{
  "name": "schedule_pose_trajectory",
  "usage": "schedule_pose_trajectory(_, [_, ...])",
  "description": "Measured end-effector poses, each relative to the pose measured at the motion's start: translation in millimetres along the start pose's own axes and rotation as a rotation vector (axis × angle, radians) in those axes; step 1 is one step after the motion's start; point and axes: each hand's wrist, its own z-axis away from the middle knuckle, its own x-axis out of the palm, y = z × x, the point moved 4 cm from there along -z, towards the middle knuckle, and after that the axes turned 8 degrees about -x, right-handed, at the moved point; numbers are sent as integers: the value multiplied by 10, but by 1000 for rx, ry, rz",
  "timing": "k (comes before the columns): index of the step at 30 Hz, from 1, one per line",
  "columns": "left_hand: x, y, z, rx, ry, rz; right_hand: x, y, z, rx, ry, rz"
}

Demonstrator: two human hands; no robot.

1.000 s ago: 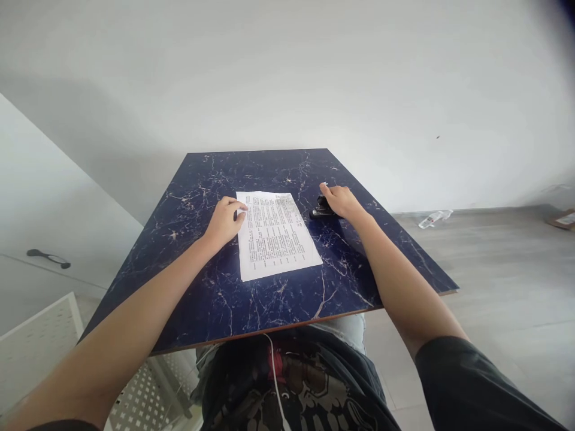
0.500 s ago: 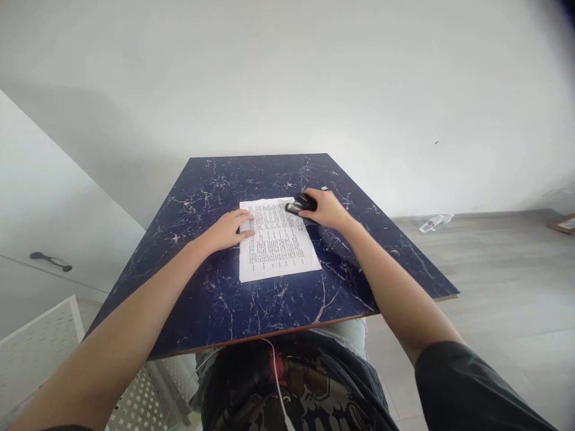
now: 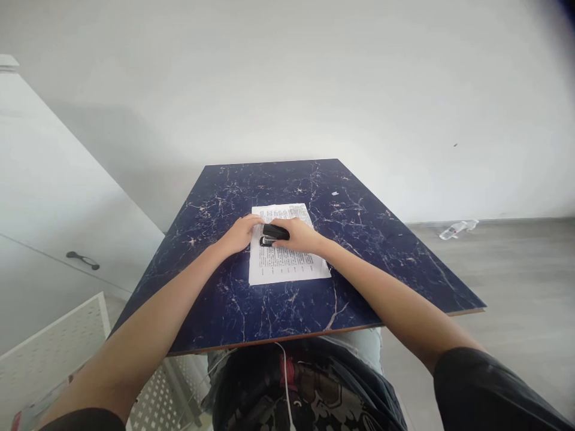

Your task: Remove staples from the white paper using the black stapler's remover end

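Stapler in right hand

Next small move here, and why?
Probably raise the paper's left edge slightly with the left hand: that hand is at this edge, while the right hand holds the black stapler over the page, its front end pointing that way.

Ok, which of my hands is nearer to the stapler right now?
Right. Your right hand is gripping the stapler; your left hand is at the left edge of the paper, just left of the stapler's front end.
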Motion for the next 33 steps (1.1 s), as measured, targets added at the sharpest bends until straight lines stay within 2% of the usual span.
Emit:
schedule_pose_trajectory(4, [-37,107,4,-68,99,107,-252,113,121,26,-14,-233])
schedule_pose_trajectory(8, [-99,150,17,-223,235,504,-470,253,321,113,-113,-384])
schedule_pose_trajectory(11, [-79,133,26,-316,202,842,-478,328,398,183,-163,-488])
schedule_pose_trajectory(14, [-51,89,31,-392,168,995,-422,368,391,231,-158,-564])
schedule_pose_trajectory(16, [-35,73,31,-411,146,1016,-396,364,372,245,-161,-558])
schedule_pose_trajectory(20, [-12,84,32,-407,120,993,-418,323,358,271,-165,-388])
schedule_pose_trajectory(24, [-8,95,35,-396,127,1005,-453,275,370,257,-170,-416])
schedule_pose_trajectory(27, [-5,87,33,-400,132,1015,-452,242,362,206,-148,-347])
schedule_pose_trajectory(31, [5,82,25,-386,137,1003,-305,158,287,66,-103,-296])
schedule_pose_trajectory(33, [7,77,24,-389,151,990,-197,148,247,54,-110,-234])
